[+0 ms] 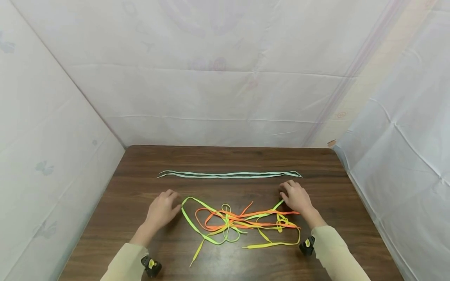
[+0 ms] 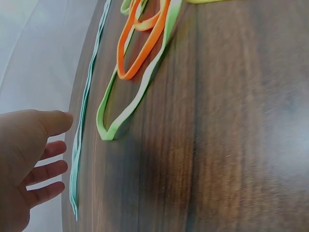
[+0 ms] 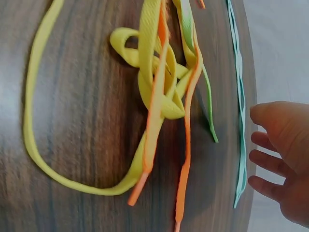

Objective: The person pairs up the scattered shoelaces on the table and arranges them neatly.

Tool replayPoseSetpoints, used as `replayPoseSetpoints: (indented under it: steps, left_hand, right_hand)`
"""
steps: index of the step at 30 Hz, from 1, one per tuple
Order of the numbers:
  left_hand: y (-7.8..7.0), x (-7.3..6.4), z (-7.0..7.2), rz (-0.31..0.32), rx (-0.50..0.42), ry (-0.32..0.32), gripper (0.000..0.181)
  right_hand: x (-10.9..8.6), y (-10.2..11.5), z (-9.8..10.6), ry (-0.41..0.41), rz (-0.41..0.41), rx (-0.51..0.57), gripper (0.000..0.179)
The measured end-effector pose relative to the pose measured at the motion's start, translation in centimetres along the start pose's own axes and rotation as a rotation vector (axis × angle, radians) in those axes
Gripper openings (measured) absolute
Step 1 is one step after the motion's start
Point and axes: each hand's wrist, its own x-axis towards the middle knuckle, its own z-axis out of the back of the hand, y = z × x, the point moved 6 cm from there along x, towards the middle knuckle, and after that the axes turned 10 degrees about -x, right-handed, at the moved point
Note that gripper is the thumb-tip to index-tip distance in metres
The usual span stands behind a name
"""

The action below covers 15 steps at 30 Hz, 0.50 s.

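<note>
Green [image 2: 145, 82], orange [image 3: 187, 140] and yellow [image 1: 260, 246] shoelaces lie in a loose tangle on the table, between the two hands. Behind them a mint shoelace [image 3: 240, 72] is stretched out sideways in two nearly parallel strands. My left hand [image 1: 162, 208] hovers just left of the green lace's loop, fingers relaxed and holding nothing. Near the green lace's right end, my right hand [image 1: 296, 197] is also empty, its fingers loosely bent. Both wrist views show gaps between the fingers and the laces. The yellow lace has a knotted-looking bunch at the tangle's right side.
The dark brown wooden table [image 1: 119, 218] has rounded far corners. White sheeting [image 1: 211, 97] rises behind it and along both sides. A small black device is strapped at each wrist.
</note>
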Motion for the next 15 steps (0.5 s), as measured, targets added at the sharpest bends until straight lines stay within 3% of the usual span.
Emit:
replayPoseSetpoints:
  steps: [4,10,15]
  left_hand:
    - [-1.1,-0.9,-0.3,-0.023,-0.001,0.025,0.027]
    - [-2.9,-2.2,-1.6,-0.046,-0.01,0.152,0.021]
    - [-4.4,-3.4,-2.7,-0.129,-0.038,0.208,0.022]
  right_hand:
    - [-0.2,1.0,0.2,-0.014,0.033,0.007,0.026]
    - [-0.2,2.8,0.5,-0.035,0.103,0.026,0.026]
    - [0.0,4.2,0.5,-0.053,0.146,0.03,0.027]
